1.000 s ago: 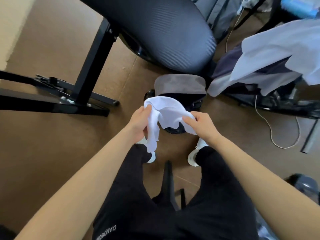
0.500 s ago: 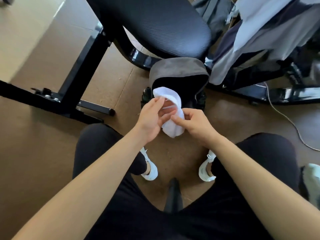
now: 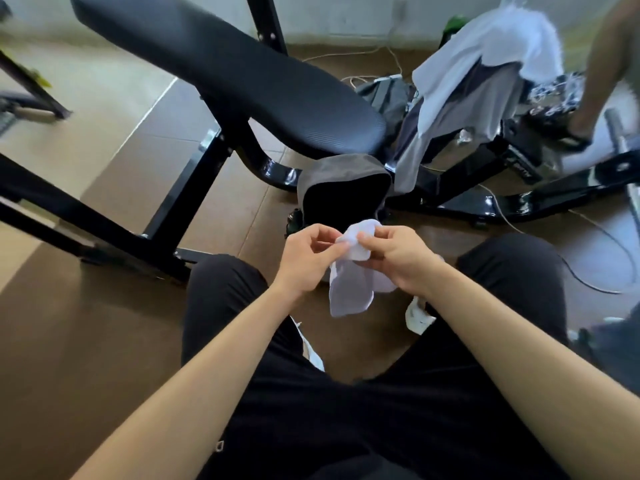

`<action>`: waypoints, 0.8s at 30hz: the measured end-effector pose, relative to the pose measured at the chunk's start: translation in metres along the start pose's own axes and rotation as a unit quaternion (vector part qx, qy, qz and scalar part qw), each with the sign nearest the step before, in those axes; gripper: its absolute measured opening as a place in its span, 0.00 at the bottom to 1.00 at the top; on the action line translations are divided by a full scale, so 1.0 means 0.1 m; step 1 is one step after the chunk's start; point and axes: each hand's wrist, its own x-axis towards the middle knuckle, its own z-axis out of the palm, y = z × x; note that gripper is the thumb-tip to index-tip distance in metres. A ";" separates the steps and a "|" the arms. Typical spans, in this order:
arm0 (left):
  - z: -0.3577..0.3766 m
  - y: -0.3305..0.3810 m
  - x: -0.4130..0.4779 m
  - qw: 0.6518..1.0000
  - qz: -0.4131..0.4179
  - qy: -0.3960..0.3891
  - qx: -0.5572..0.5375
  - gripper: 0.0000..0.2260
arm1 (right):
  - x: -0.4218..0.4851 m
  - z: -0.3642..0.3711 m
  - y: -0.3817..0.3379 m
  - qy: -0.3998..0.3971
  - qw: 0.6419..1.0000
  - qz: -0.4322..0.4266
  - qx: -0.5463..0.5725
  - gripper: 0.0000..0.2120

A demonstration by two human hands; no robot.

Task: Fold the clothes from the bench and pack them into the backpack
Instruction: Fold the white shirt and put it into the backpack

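A small white cloth (image 3: pixel 349 285) hangs between my hands just above my knees. My left hand (image 3: pixel 308 258) pinches its top edge from the left, and my right hand (image 3: pixel 398 254) pinches it from the right. Directly behind the cloth stands the grey and black backpack (image 3: pixel 341 178) on the floor, its dark mouth open towards me. The black padded bench (image 3: pixel 225 74) runs from upper left to the centre. More clothes, white and grey (image 3: pixel 478 81), are draped over a frame at the upper right.
Black bench legs (image 3: pixel 104 220) cross the brown floor on the left. White cables (image 3: pixel 588 244) trail on the floor at the right. Another person's leg and sandal (image 3: pixel 588 109) stand at the far right. My white shoes (image 3: pixel 419 313) sit under my knees.
The view has tilted up, showing more of the bench and the draped clothes. The white cloth has unrolled downwards and now hangs lower between my hands, which still hold its top.
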 end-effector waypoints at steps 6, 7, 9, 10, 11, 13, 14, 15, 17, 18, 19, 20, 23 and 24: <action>-0.04 0.00 0.27 1.000 0.014 -0.002 -0.020 0.02 | 0.08 -0.16 -0.06 0.114 0.972 -0.048 -0.201 0.06; -0.05 -0.03 0.33 1.000 0.020 0.000 -0.013 0.02 | 0.11 -0.18 -0.06 0.132 0.968 -0.057 -0.207 0.09; -0.06 -0.10 0.43 1.000 0.025 -0.004 -0.001 0.03 | 0.17 -0.17 -0.06 0.108 0.970 -0.083 -0.199 0.12; -0.06 -0.14 0.46 1.000 0.022 -0.008 -0.005 0.03 | 0.20 -0.15 -0.05 0.072 0.972 -0.098 -0.200 0.10; -0.06 -0.18 0.49 1.000 0.018 -0.012 -0.010 0.03 | 0.23 -0.15 -0.03 0.033 0.974 -0.110 -0.194 0.08; -0.07 -0.28 0.53 1.000 0.006 -0.013 -0.012 0.03 | 0.29 -0.15 0.05 -0.026 0.980 -0.098 -0.168 0.09; -0.08 -0.33 0.54 1.000 0.002 -0.013 -0.009 0.03 | 0.30 -0.16 0.11 -0.044 0.982 -0.087 -0.160 0.11; -0.09 -0.37 0.53 1.000 0.001 -0.016 -0.006 0.03 | 0.33 -0.17 0.18 -0.051 0.982 -0.083 -0.164 0.13; -0.11 -0.47 0.51 1.000 -0.003 -0.029 -0.002 0.04 | 0.38 -0.18 0.30 -0.027 0.972 -0.102 -0.208 0.14; -0.11 -0.52 0.49 0.999 -0.009 -0.037 -0.005 0.04 | 0.41 -0.18 0.33 -0.006 0.966 -0.119 -0.230 0.11; -0.10 -0.58 0.47 0.999 -0.018 -0.042 -0.013 0.04 | 0.45 -0.18 0.36 0.013 0.961 -0.134 -0.243 0.08; -0.10 -0.62 0.45 0.998 -0.028 -0.045 -0.021 0.04 | 0.48 -0.17 0.38 0.026 0.957 -0.143 -0.250 0.06; -0.08 -0.73 0.41 0.998 -0.035 -0.053 -0.027 0.05 | 0.55 -0.16 0.45 0.036 0.950 -0.149 -0.273 0.01; -0.08 -0.75 0.41 0.997 -0.036 -0.057 -0.030 0.05 | 0.56 -0.15 0.48 0.035 0.946 -0.150 -0.284 0.01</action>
